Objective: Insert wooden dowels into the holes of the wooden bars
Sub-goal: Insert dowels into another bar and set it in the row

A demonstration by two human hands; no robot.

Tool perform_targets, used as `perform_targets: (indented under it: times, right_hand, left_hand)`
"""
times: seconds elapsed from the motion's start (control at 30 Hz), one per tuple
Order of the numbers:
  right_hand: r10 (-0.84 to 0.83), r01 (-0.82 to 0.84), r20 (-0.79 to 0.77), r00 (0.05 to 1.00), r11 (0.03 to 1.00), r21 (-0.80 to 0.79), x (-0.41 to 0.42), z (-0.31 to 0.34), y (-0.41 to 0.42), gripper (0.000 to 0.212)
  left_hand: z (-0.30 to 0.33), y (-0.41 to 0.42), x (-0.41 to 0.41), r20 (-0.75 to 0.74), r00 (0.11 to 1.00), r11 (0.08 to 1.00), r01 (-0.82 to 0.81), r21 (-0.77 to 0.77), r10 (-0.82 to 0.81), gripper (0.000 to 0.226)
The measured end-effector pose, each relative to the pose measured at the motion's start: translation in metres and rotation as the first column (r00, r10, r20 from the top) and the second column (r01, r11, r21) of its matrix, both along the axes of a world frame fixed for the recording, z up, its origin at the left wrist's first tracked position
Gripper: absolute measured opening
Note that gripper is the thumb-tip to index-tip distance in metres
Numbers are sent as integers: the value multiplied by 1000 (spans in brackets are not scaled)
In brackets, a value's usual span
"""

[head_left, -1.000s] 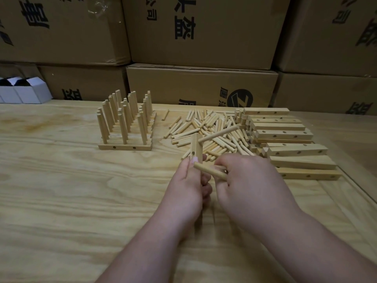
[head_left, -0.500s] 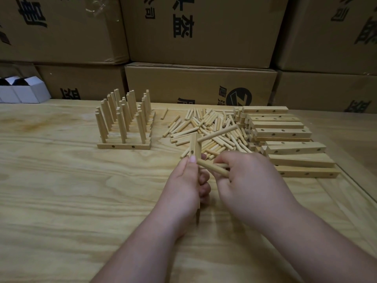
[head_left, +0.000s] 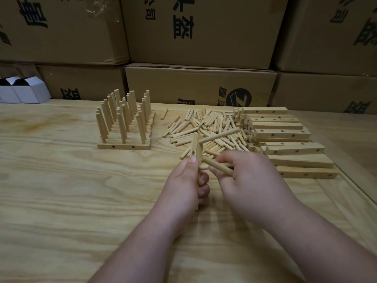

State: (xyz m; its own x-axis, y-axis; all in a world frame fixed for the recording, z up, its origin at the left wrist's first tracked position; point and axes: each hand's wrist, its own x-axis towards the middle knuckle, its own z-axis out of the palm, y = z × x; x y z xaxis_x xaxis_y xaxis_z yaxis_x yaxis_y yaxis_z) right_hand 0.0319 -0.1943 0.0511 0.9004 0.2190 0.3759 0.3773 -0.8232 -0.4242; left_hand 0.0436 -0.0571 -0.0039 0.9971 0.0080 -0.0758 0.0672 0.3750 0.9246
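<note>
My left hand (head_left: pixel 186 180) grips a wooden bar (head_left: pixel 196 147) that stands on end on the table, its thumb just below a side hole. One dowel (head_left: pixel 220 135) sticks out of the bar's upper part toward the right. My right hand (head_left: pixel 247 180) pinches a second dowel (head_left: pixel 216 165), whose tip touches the bar's right face lower down. Behind the hands lies a heap of loose dowels (head_left: pixel 206 127). A stack of bars with holes (head_left: pixel 285 137) lies to the right.
Several finished bars with upright dowels (head_left: pixel 124 127) stand at the left middle of the wooden table (head_left: pixel 61 190). Cardboard boxes (head_left: pixel 200 84) wall the far edge. Small white boxes (head_left: pixel 22 91) sit at the far left. A table seam runs along the right side.
The right hand has pushed its dowel a little up and left, so its tip meets the bar. The left hand has kept the bar upright with little movement.
</note>
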Motion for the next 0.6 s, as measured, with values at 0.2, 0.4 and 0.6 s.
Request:
perform_targets:
  times: [0.2, 0.4, 0.6]
  right_hand:
    - [-22, 21, -22, 1000, 999, -26, 2, -2, -1, 18]
    - [7, -8, -21, 1000, 1000, -22, 3, 1, -7, 38]
    - [19, -22, 15, 1000, 981, 190, -6, 14, -11, 46]
  left_hand:
    - [2, -1, 1, -34, 999, 999, -16, -46, 14, 31]
    - [7, 3, 2, -93, 993, 979, -92, -179, 76, 38]
    - [14, 9, 6, -196, 975, 908, -176, -381, 106, 34]
